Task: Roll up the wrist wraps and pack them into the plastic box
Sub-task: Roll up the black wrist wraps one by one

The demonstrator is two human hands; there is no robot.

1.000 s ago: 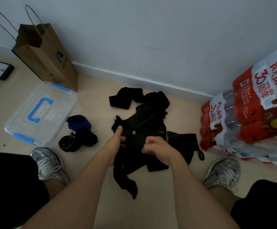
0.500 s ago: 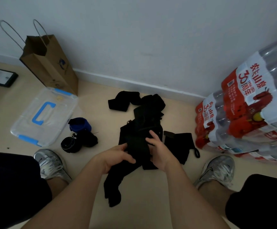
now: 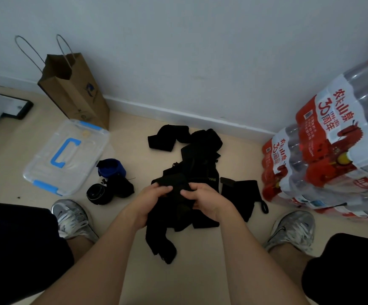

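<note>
My left hand (image 3: 150,201) and right hand (image 3: 205,200) both curl their fingers round the upper end of one black wrist wrap (image 3: 156,234), pinching it between them above the floor. Its long axis runs from twelve to six o'clock, and the loose tail hangs toward six, pointing at me. The pile of black wraps (image 3: 200,159) lies just beyond my knuckles at twelve. At ten o'clock sit a rolled blue wrap (image 3: 111,167) and a rolled black wrap (image 3: 98,193), and beyond them the plastic box (image 3: 66,157), its lid on.
</note>
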